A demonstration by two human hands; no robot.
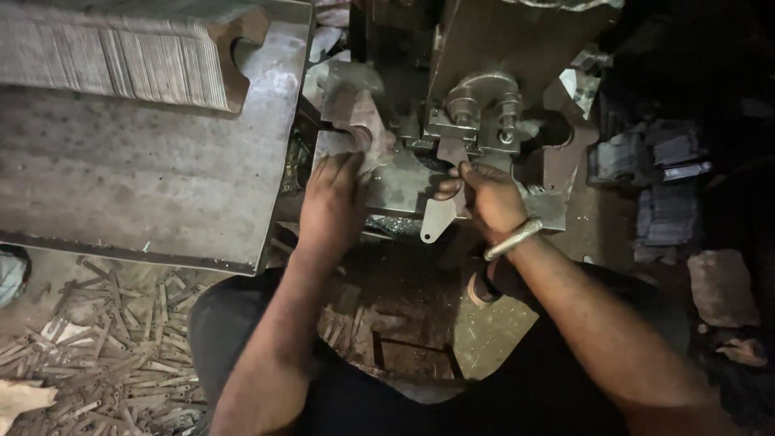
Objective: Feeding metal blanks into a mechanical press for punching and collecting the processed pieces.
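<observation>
The left hand (331,198) lies flat and open on the press (484,97) bed. The right hand (492,198) pinches a flat metal piece (440,218) under the die. A stack (121,60) waits on the bench (145,178); scraps (105,355) cover the floor.

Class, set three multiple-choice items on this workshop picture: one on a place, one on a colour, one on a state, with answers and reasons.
1. Where does the stack of thin metal strips lie?
A. far left on the steel table
B. on the person's lap
C. under the right hand

2. What colour is the bangle?
A. red
B. silver
C. black

3. What is the right hand doing?
A. hanging free
B. gripping the flat metal piece at the press
C. resting on the floor

Answers: A, strips sit on the table's far end; B, it gleams silver; B, fingers close on the piece.
</observation>
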